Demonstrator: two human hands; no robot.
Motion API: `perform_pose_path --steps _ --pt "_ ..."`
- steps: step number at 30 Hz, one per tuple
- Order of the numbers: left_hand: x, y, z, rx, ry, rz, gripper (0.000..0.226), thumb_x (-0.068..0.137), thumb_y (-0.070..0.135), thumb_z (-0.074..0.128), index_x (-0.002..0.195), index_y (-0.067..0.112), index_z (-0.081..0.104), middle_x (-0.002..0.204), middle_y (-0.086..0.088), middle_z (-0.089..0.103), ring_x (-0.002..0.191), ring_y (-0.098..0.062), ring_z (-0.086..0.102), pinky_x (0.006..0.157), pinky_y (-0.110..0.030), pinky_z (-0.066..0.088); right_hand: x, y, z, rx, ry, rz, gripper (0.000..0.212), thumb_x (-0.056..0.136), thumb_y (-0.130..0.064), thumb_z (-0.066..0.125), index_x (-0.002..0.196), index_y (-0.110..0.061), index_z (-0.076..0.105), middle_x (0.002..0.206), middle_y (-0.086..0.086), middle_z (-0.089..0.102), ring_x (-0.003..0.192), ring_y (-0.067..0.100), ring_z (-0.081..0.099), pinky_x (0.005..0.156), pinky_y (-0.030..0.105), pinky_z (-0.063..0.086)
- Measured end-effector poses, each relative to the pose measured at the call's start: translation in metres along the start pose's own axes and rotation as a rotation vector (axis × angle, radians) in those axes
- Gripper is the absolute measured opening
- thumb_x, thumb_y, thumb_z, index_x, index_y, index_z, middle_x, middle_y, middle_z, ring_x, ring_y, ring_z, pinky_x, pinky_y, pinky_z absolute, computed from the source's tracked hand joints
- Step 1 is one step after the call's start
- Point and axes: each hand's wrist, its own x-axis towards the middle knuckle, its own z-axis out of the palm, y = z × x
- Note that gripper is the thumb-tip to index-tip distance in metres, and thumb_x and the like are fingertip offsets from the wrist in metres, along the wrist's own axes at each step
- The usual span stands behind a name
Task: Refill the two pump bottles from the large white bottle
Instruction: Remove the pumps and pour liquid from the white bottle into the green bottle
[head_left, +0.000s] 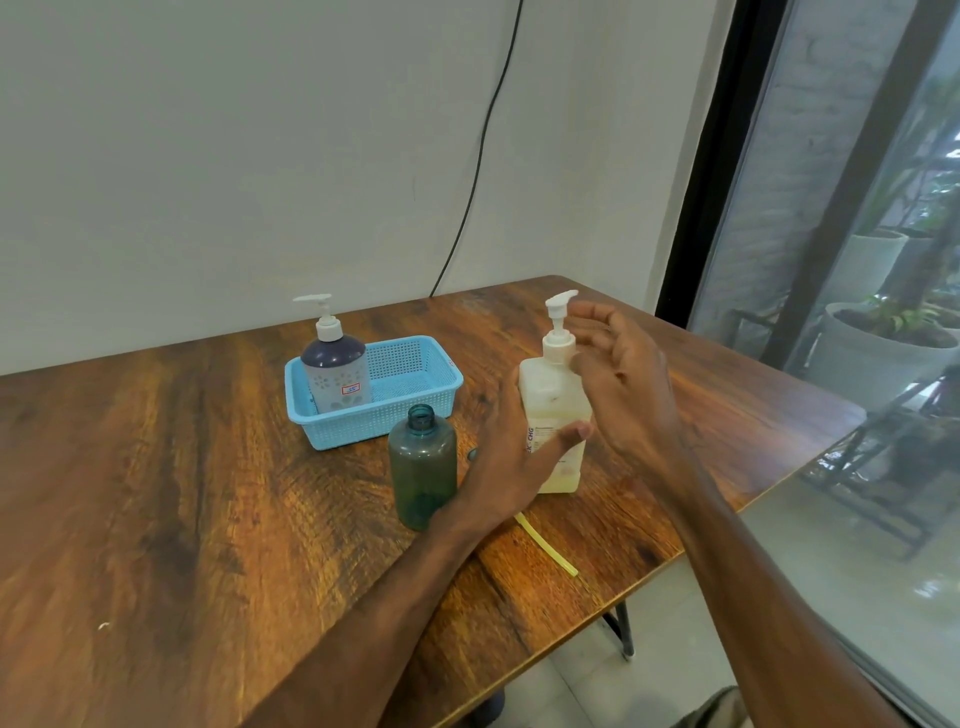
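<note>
The left hand (511, 457) grips the large white bottle (550, 389). The right hand (628, 384), fingers loosely spread, is beside its pump (560, 306); an uncapped green bottle (422, 462) stands just left of it

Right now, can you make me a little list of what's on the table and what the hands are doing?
table: brown wood
large white bottle: upright, pump on top
left hand: holds the large white bottle's side, thumb across the front
right hand: open, fingers by the pump's collar
green bottle: upright, no cap, left of the white one
basket: blue, behind the green bottle
pump bottle: stands in the basket's left end, pump on
yellow tube: lies on the table near its edge
</note>
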Motion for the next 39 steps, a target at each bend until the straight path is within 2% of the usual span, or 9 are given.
perform_pose_path --steps 5,10,12,17,21,25,30,35,39 --pt "-0.0008 -0.0005 -0.0013 0.012 -0.017 0.005 0.097 0.081 0.071 0.073 0.158 0.043 0.023 0.149 0.012 0.053 0.135 -0.009 0.056 0.108 -0.040 0.054 -0.0015 -0.0010 0.0046 -0.081 0.053 0.001 0.052 0.082 -0.041 0.081 0.127 -0.026 0.060 0.115 -0.016 0.065 0.104 0.000 0.062 0.089 0.022 0.055" --pt "-0.0010 0.0005 -0.0015 0.003 -0.012 -0.008 0.096 0.078 0.074 0.072 0.155 0.039 0.028 0.145 0.010 0.055 0.128 -0.006 0.060 0.098 -0.029 0.056 -0.0026 -0.0026 0.0022 0.000 -0.025 0.019 0.042 0.098 -0.013 0.059 0.138 -0.024 0.053 0.137 -0.008 0.063 0.123 0.002 0.058 0.104 0.036 0.052" --pt "-0.0003 -0.0015 -0.0008 0.011 -0.016 -0.013 0.094 0.081 0.069 0.074 0.156 0.039 0.027 0.147 0.011 0.054 0.129 -0.006 0.058 0.099 -0.029 0.054 -0.0029 -0.0014 0.0023 -0.013 -0.060 0.018 0.050 0.098 -0.020 0.062 0.145 -0.023 0.047 0.143 -0.008 0.057 0.129 0.004 0.054 0.106 0.030 0.048" --pt "0.0007 -0.0021 -0.0004 0.035 -0.013 -0.020 0.086 0.088 0.057 0.078 0.154 0.043 0.026 0.146 0.017 0.050 0.127 -0.002 0.054 0.095 -0.020 0.047 -0.0019 -0.0012 0.0051 -0.061 0.101 -0.022 0.048 0.084 -0.033 0.081 0.127 -0.024 0.061 0.112 -0.016 0.067 0.102 -0.001 0.064 0.090 0.024 0.057" --pt "-0.0008 0.0004 -0.0011 0.006 -0.004 -0.015 0.094 0.078 0.075 0.072 0.154 0.042 0.028 0.145 0.013 0.054 0.129 -0.007 0.058 0.101 -0.033 0.055 -0.0031 0.0001 0.0012 0.013 -0.002 -0.004 0.053 0.089 -0.014 0.069 0.137 -0.024 0.052 0.135 -0.012 0.063 0.125 0.002 0.058 0.104 0.042 0.053" --pt "-0.0017 0.0014 -0.0017 0.036 -0.015 0.008 0.089 0.087 0.058 0.077 0.153 0.052 0.018 0.149 0.022 0.044 0.130 0.005 0.049 0.102 -0.021 0.049 -0.0039 -0.0002 0.0037 -0.030 0.026 -0.007 0.067 0.080 -0.033 0.084 0.138 -0.020 0.052 0.127 -0.009 0.063 0.114 0.004 0.062 0.098 0.030 0.055" --pt "-0.0004 -0.0020 -0.0015 0.014 0.004 0.005 0.090 0.079 0.073 0.074 0.152 0.042 0.031 0.141 0.012 0.057 0.128 -0.009 0.060 0.104 -0.044 0.058 -0.0025 0.0015 0.0025 0.036 -0.016 0.010 0.050 0.093 -0.013 0.061 0.141 -0.023 0.050 0.134 -0.009 0.065 0.120 0.003 0.062 0.102 0.044 0.054" --pt "-0.0015 0.0023 -0.0024 0.041 -0.008 -0.004 0.087 0.090 0.049 0.079 0.155 0.047 0.022 0.141 0.021 0.048 0.124 0.006 0.052 0.097 -0.015 0.049 -0.0022 0.0017 0.0066 -0.060 0.056 -0.003 0.058 0.080 -0.043 0.083 0.130 -0.023 0.059 0.121 -0.011 0.067 0.108 0.004 0.065 0.094 0.030 0.057" --pt "-0.0003 0.0019 -0.0022 0.021 -0.018 -0.008 0.086 0.090 0.048 0.080 0.156 0.040 0.025 0.144 0.012 0.053 0.123 -0.001 0.057 0.089 -0.014 0.049 -0.0001 0.0003 0.0058 -0.058 0.126 -0.052 0.046 0.080 -0.034 0.085 0.121 -0.020 0.069 0.110 -0.011 0.073 0.095 0.000 0.069 0.085 0.024 0.060"
